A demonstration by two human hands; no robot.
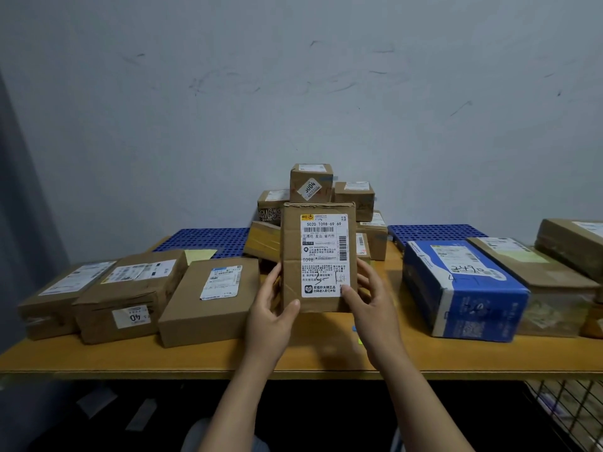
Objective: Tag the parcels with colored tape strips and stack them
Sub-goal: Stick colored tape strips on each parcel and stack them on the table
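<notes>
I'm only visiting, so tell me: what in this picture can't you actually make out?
All in the head view:
- Held parcel: its back faces away, and the left hand and right hand cover its lower corners.
- Stacked boxes: partly hidden behind that parcel.
- Brown box: cut off by the right edge.
- Coloured bits on the table: too small to tell whether they are tape.

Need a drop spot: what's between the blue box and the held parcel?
Head view: only the right hand gripping the parcel, then bare tabletop.
</notes>
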